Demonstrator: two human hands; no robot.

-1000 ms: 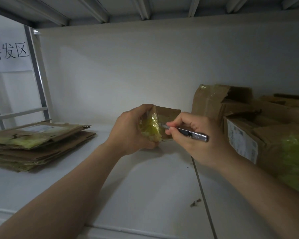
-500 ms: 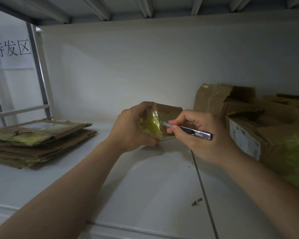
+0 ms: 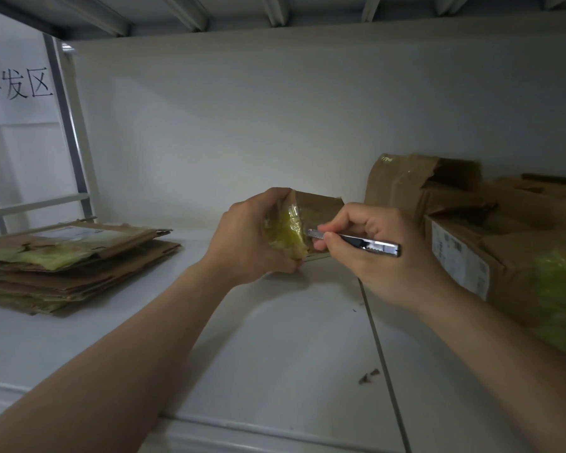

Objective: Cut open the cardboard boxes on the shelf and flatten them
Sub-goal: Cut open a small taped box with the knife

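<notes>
- L hand (image 3: 252, 237) wrapped round the left end of a small cardboard box (image 3: 317, 207); thumb on top edge, fingers curled under. Box held at mid shelf, lower edge touching or just above the shelf board (image 3: 275, 338); can't tell which.
- Near face of box covered w/ yellow-green tape (image 3: 286, 230), crinkled, shiny.
- R hand (image 3: 383, 253) grips a metal utility knife (image 3: 356, 241) pen-style: thumb + forefinger pinch it near the front, rest of fingers curled behind. Knife body runs out to the right past the knuckles.
- Knife tip up against the taped face, right edge of the tape. Blade itself too small to make out.
- Right of shelf: cluster of uncut boxes (image 3: 438, 191), some flaps torn/open; nearest one (image 3: 504, 273) has a white printed label on its side + a yellow-green patch, blurred.
- Left of shelf: stack of flattened cardboard (image 3: 72, 256), several layers, same yellow-green tape on the top sheet. Well apart from the hands.
- Small cardboard scraps (image 3: 368, 376) on the board, near a seam btwn two shelf panels.
- Paper sign (image 3: 17, 88) w/ three Chinese characters at far left, behind the shelf upright.
</notes>
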